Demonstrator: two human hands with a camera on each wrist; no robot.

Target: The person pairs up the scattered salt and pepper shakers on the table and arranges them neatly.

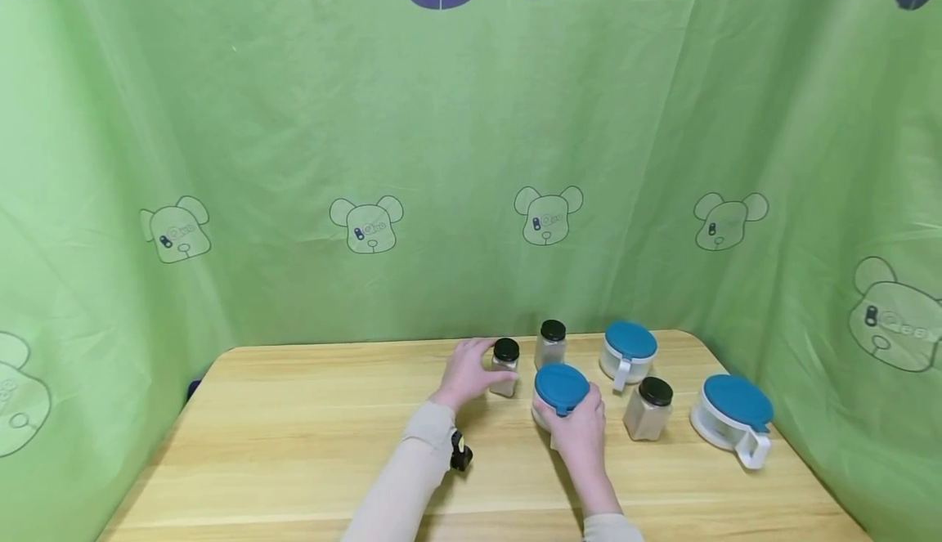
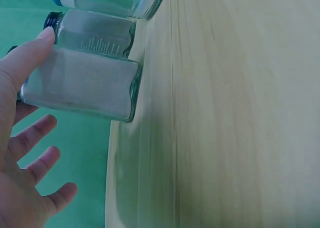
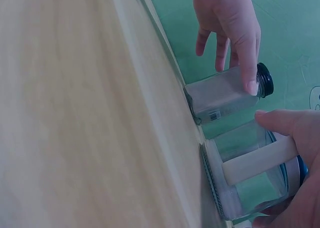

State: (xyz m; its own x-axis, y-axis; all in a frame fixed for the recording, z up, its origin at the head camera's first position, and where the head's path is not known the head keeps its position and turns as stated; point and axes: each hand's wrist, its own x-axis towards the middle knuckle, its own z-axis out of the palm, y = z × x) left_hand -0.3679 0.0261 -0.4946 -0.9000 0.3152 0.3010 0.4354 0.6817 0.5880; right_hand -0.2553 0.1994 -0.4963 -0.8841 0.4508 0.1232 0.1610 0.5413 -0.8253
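My left hand (image 1: 465, 374) has its thumb and index finger on either side of a square glass jar (image 1: 504, 383) with a black screw lid; the other fingers spread away from it. Pale contents fill much of this jar (image 2: 82, 85) in the left wrist view, and it stands upright at the table's far side. Just to the right, my right hand (image 1: 583, 432) grips a round glass seasoning pot (image 1: 562, 387) with a blue lid, thumb and fingers around its sides. Its white handle (image 3: 260, 160) points toward me, largely hidden by the hand in the head view.
Behind the pot stands another black-lidded jar (image 1: 550, 346). Farther right are a third black-lidded jar (image 1: 648, 413) and two more blue-lidded pots, one at the back (image 1: 630, 350) and one near the right edge (image 1: 732, 411). A green curtain (image 1: 456, 288) hangs behind the wooden table (image 1: 309, 436).
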